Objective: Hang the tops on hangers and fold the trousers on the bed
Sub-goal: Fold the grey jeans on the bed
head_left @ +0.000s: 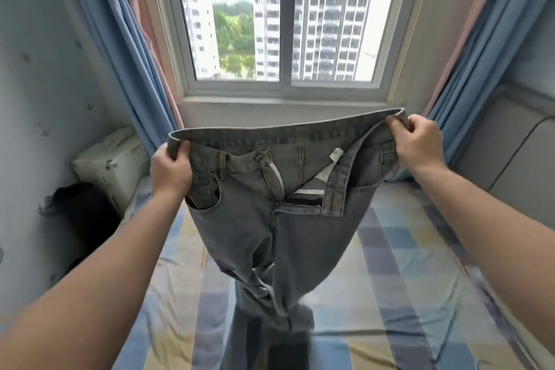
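Grey jeans (pixel 303 237) hang in the air in front of me, held up by the waistband above the bed (pixel 405 264). My left hand (pixel 169 171) grips the waistband's left end and my right hand (pixel 420 144) grips its right end. The fly is unzipped and the front flap folds open. The legs drop down and their lower part lies on the checked bedsheet. No tops or hangers are in view.
A window (pixel 282 24) with blue and pink curtains (pixel 120 48) stands straight ahead. A pale pillow (pixel 111 165) and a dark item (pixel 81 219) lie at the bed's far left by the wall. A grey padded surface (pixel 507 159) is at the right.
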Motion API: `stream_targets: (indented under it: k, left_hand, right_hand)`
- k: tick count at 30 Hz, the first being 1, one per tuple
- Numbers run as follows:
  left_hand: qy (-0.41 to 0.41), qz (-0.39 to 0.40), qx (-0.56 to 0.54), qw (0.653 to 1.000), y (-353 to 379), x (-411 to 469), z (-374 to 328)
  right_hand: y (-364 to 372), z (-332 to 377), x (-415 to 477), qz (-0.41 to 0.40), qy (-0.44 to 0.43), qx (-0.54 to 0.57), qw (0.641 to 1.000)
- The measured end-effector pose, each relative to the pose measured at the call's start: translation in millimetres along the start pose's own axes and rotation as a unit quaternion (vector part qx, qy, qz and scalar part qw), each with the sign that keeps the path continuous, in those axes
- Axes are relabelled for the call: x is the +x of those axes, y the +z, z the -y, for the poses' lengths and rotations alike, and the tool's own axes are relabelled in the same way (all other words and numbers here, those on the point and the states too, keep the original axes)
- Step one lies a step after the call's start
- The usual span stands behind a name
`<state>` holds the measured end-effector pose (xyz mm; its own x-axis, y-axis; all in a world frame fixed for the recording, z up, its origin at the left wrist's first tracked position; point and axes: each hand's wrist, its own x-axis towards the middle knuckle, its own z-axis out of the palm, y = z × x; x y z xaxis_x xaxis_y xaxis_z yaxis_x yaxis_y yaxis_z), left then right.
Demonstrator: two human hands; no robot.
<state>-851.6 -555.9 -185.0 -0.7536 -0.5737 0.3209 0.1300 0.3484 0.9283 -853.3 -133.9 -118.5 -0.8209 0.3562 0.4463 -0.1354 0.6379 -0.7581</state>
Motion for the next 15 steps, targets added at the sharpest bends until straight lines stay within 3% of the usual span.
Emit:
stream_targets:
  k: [6, 11, 15]
  left_hand:
    - [0.079, -0.04, -0.008, 0.996, -4, 76, -140]
    - [0.09, -0.084, -0.007, 0.992, -16, 117, -228]
    - [0.06, -0.071, 0.0, 0.996, -23, 131, -277]
  right_hand:
    - [-43, 113, 94, -0.066, -0.073, 0.021, 0.995]
    - [-71, 180, 142, -0.075, -0.062, 0.047, 0.994]
    - [-83, 217, 158, -0.076, -0.021, 0.075, 0.994]
